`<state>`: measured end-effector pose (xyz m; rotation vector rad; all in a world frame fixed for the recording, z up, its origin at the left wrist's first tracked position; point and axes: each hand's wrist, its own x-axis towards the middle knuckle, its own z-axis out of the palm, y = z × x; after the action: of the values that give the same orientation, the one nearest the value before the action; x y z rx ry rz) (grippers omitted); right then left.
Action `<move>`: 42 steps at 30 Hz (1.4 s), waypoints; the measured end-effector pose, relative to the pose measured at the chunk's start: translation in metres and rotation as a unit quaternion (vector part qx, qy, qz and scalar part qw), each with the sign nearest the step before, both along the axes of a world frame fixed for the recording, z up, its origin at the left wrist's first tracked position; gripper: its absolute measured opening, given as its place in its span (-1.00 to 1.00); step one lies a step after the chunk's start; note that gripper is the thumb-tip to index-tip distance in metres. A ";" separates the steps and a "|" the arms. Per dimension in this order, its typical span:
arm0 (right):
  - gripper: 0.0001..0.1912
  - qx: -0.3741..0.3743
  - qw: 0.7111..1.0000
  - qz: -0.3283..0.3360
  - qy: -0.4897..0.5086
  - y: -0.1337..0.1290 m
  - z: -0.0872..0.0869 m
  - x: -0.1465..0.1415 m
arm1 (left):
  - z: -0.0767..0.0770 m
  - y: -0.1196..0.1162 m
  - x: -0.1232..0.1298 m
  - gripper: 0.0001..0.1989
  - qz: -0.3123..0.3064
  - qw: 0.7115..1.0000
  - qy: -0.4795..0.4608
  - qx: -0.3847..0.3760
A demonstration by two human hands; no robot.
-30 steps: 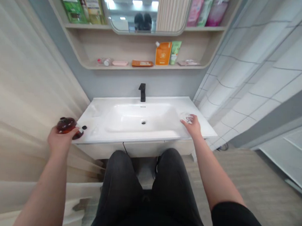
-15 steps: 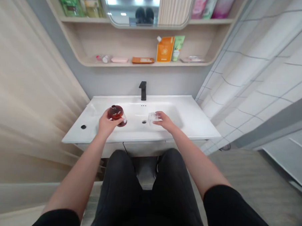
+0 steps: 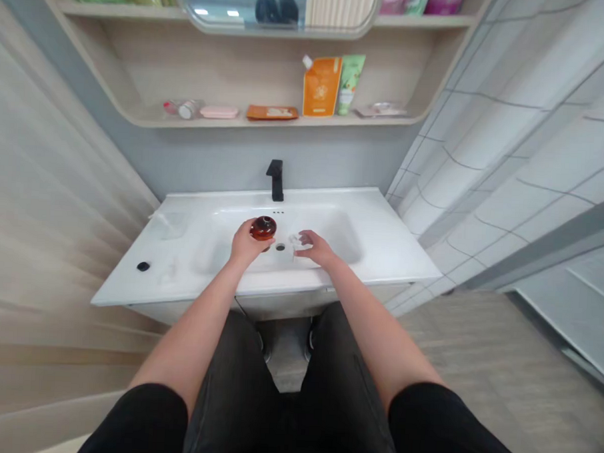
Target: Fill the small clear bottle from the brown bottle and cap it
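My left hand (image 3: 246,243) is wrapped round a brown, see-through bottle (image 3: 264,229) whose neck has no cap on it. Close by on the right, my right hand (image 3: 315,248) grips a small clear cup (image 3: 294,242), partly hidden by the fingers. Both are held over the white sink (image 3: 331,234), a short gap apart, with the drain hole (image 3: 280,247) showing between them. On the counter to the left lies a small black cap (image 3: 143,266).
A black faucet (image 3: 275,180) rises behind the sink. Above it, a wall shelf (image 3: 218,82) holds an orange pouch (image 3: 322,87), a green tube (image 3: 350,85), a pink soap box (image 3: 219,112) and an orange packet (image 3: 271,113). A faint clear container (image 3: 169,225) stands on the counter's left.
My left hand has brought the bottle rightward, nearer to the cup, and the bottle's neck now leans further toward the cup. The view has shifted slightly.
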<state>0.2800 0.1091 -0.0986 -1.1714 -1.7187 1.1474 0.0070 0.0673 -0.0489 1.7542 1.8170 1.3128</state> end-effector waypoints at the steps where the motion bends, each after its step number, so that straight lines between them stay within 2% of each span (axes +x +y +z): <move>1: -0.20 0.000 1.000 -0.001 -0.002 0.000 0.000 0.000 | -0.003 0.001 0.001 -0.25 0.001 1.000 0.013 0.000; 5: -0.18 0.007 1.000 0.005 -0.006 0.000 0.002 -0.002 | -0.013 0.001 0.003 -0.26 -0.006 0.997 0.079 0.000; 9: -0.18 0.020 1.000 0.014 0.005 0.000 0.002 -0.003 | -0.016 0.000 0.004 -0.28 -0.025 0.993 0.116 -0.028; 24: -0.14 0.037 0.997 -0.002 -0.064 -0.003 0.002 -0.004 | -0.008 -0.011 0.011 -0.29 -0.055 0.970 0.236 -0.034; 29: -0.14 0.046 0.995 -0.001 -0.091 -0.005 0.001 -0.008 | -0.003 -0.016 0.015 -0.37 -0.056 0.956 0.286 -0.037; 42: -0.20 0.041 0.994 0.001 -0.097 -0.006 0.003 -0.010 | -0.005 -0.018 0.018 -0.41 -0.050 0.946 0.320 -0.010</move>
<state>0.2696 0.1029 -0.0956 -1.2644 -1.8956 0.9797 0.0248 0.0496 -0.0537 2.4170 1.9878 0.7149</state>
